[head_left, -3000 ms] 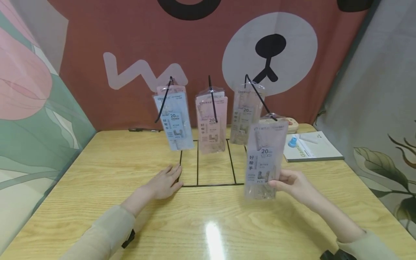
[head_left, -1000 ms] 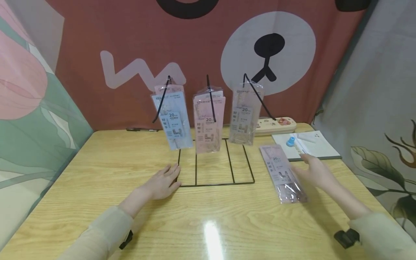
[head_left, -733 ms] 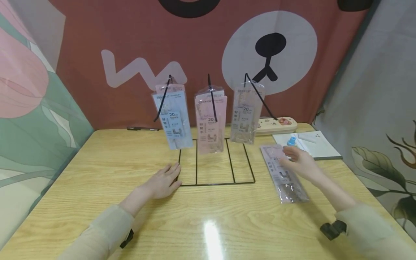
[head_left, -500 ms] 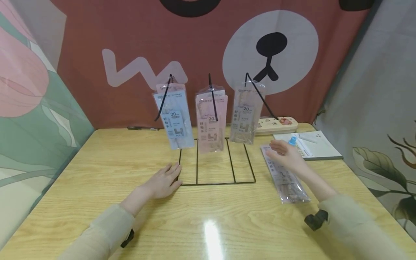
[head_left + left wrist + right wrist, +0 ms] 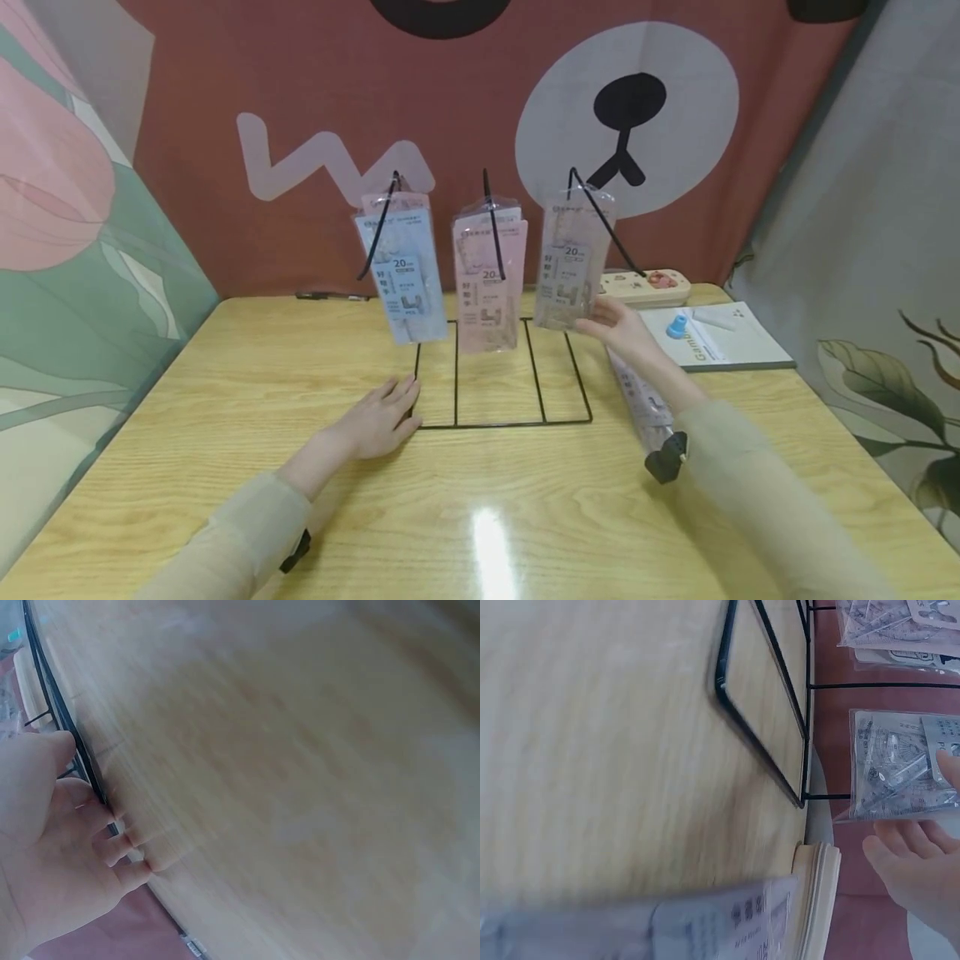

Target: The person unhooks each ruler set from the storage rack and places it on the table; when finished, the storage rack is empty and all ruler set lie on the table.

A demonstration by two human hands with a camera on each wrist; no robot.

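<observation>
My left hand (image 5: pixel 378 421) rests on the table, fingertips at the left side of the black wire rack's base (image 5: pixel 502 426). Three hooks on this rack carry clear packets of ruler sets: a blue-carded packet (image 5: pixel 408 275) at left, a pink one (image 5: pixel 491 287) in the middle and a greyish packet (image 5: pixel 562 287) at right. Beside the greyish packet's lower right edge is my right hand (image 5: pixel 622 329). In the right wrist view its thumb (image 5: pixel 949 768) overlaps that packet while the fingers spread below it. Another ruler-set packet (image 5: pixel 637 392) lies on the table, partly hidden by my right arm.
Behind the right hand lies a cream pencil case (image 5: pixel 645 287). To its right, a notebook (image 5: pixel 750 346) bears a small blue cap-like object (image 5: pixel 677 326) and a whitish stick. A black pen (image 5: pixel 330 296) lies along the table's back edge. A printed curtain hangs behind.
The right hand laid the packet it held on the table, let go, then moved left and up to the greyish hanging packet. The left hand has stayed in place.
</observation>
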